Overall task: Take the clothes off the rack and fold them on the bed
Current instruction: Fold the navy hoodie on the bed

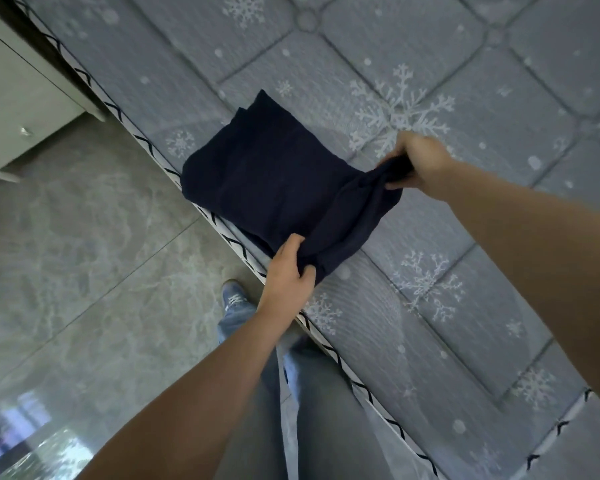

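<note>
A dark navy garment [267, 171] lies partly folded on the grey mattress [482, 237] with its snowflake pattern, close to the bed's near edge. My left hand [286, 271] grips the garment's near corner at the mattress edge. My right hand [418, 161] grips the bunched far corner, lifted slightly off the bed. The stretch of cloth between both hands is raised and creased. The rack is out of view.
The mattress edge with zigzag trim [222, 233] runs diagonally across the view. A pale cabinet [18, 109] stands at the upper left on the marbled tile floor [84, 254]. My legs in jeans and a shoe [234, 297] stand beside the bed.
</note>
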